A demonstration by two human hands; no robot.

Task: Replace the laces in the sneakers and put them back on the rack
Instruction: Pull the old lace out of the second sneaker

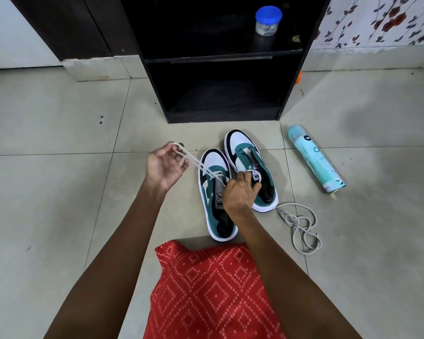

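The head view looks down on a tiled floor (pixel 59 192) in front of a black rack (pixel 220 58). Two teal, white and black sneakers stand side by side just before the rack's foot, toes toward it, not on it. The near sneaker (pixel 214 165) is a little to the left and closer to the person, and the far sneaker (pixel 240 140) touches or almost touches its right side. The left hand (pixel 165 165) is raised to the left of the near sneaker, palm turned up, with its fingers curled round a white lace (pixel 194 162). Two strands of the lace run taut from the hand down to the lowest eyelets of the near sneaker. The right hand (pixel 240 194) lies over the near sneaker's tongue and inner edge, its fingers bent and reaching the tongue of the far sneaker. I cannot tell whether it grips either shoe or only rests there. A second lace (pixel 301 226) lies loose in loops on the floor, just right of the far sneaker's heel. A pale blue spray can (pixel 313 160) lies on its side further right, apart from the shoes. A clear jar (pixel 268 20) with a blue lid stands on the rack's upper shelf. Red patterned cloth (pixel 206 289) covers the person's lap between the forearms.
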